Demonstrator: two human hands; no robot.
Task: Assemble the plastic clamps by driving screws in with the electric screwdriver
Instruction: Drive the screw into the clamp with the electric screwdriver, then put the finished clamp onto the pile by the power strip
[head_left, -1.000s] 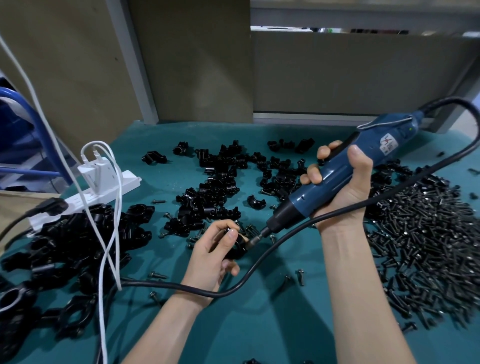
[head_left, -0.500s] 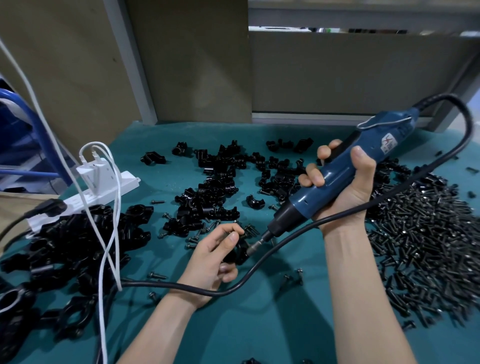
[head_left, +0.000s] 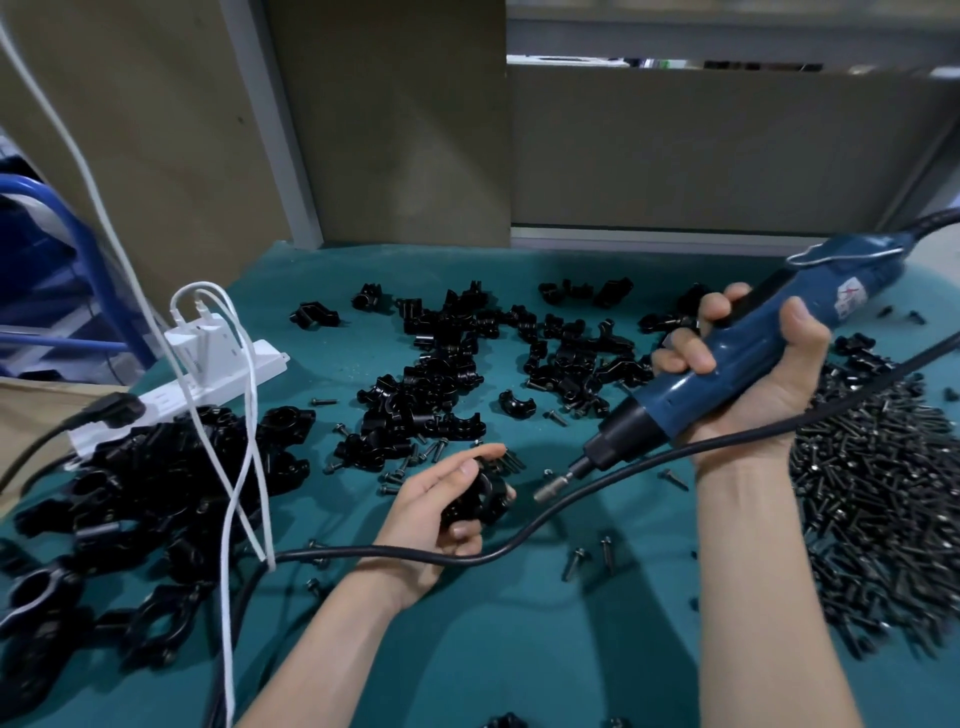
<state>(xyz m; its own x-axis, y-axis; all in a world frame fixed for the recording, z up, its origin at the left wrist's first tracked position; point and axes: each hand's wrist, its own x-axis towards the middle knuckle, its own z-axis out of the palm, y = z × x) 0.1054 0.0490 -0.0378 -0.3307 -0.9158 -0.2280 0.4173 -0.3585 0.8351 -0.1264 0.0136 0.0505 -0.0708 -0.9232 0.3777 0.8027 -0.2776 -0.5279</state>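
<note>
Gripping a black plastic clamp (head_left: 480, 501) in the left hand (head_left: 431, 499), fingers curled round it, over the teal table (head_left: 519, 654). Clutching the blue electric screwdriver (head_left: 675, 395) in the right hand (head_left: 763, 384), bit (head_left: 553, 487) slanting toward 8 o'clock, hanging just apart from the clamp at its 3 o'clock. Lying heaped at the table's 3 o'clock, black screws (head_left: 883, 493); at 12, loose clamp parts (head_left: 441, 374).

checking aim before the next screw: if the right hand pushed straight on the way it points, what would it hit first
Probably the black clamp held in the left hand: the right hand points the screwdriver down and left, its bit a short gap from the clamp. Depth is unclear.
</note>
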